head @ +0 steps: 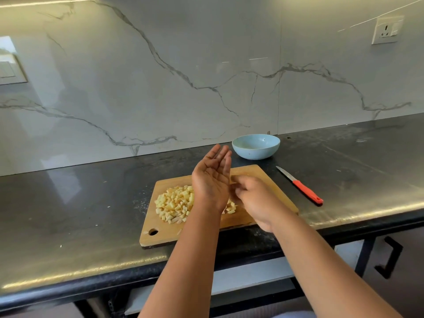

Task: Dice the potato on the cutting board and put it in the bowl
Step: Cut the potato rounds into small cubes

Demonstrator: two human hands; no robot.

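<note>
A dark polished stone bench [91, 203] runs below a white grey-veined marble wall [137, 76] carrying a white socket plate [387, 29] at upper right (another pale panel [11, 70] sits at far left), with a black cabinet handle [390, 258] underneath.

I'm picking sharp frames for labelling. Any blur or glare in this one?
Head view: the right hand is motion-blurred, the left hand sharper; glare streaks the countertop front edge; the diced potato and knife read clearly; wide-angle bending at the edges.
</note>
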